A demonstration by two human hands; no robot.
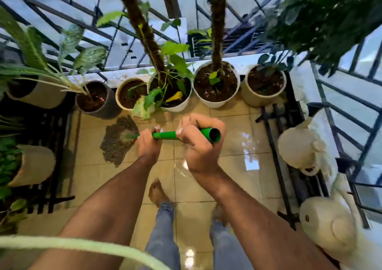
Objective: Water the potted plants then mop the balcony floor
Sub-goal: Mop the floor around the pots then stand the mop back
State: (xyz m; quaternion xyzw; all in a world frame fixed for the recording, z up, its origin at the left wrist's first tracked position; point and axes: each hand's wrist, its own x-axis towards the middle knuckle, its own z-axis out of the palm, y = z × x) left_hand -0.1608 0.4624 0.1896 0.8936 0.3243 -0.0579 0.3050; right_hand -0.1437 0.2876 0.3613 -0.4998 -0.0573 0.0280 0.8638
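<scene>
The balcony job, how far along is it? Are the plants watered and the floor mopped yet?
Watering looks finished: no watering vessel is in either hand, though the pictures cannot confirm wet soil. Mopping is under way: the left hand and right hand both grip the green mop handle, with the mop head on the tiles before the pots. The floor on the right shines wet; the left side looks duller, probably still to do.

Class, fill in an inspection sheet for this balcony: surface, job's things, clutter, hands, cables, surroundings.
Surface: tiled floor, wet and shiny.
Job's things: green mop handle; mop head on the floor; row of potted plants by the railing.
Clutter: pale watering cans on the right-hand rack.
Hands: left hand and right hand both grip the handle.
Cables: a pale green hose.
Surroundings: metal railing.
</scene>
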